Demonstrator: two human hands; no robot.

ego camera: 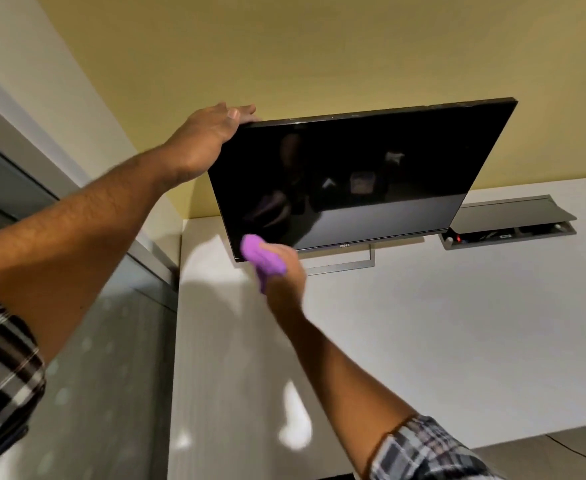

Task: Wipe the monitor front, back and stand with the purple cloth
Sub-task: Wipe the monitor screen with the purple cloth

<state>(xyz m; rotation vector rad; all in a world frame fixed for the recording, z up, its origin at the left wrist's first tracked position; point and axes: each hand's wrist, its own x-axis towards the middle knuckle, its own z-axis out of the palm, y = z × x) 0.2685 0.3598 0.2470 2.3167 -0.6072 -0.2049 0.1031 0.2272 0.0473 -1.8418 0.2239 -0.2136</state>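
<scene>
A black monitor [354, 174] with a dark screen stands on a white desk [423, 323], held up by a thin silver stand [340, 268]. My left hand [208, 140] grips the monitor's top left corner, thumb at the front and fingers over the edge. My right hand [284, 271] holds a bunched purple cloth [262, 258] against the screen's bottom left corner. Both forearms are bare below plaid sleeves. The monitor's back is hidden.
A grey cable box [509, 220] with its lid raised is sunk into the desk right of the monitor. A yellow wall [284, 46] rises behind. A glass partition [77, 341] runs along the desk's left edge.
</scene>
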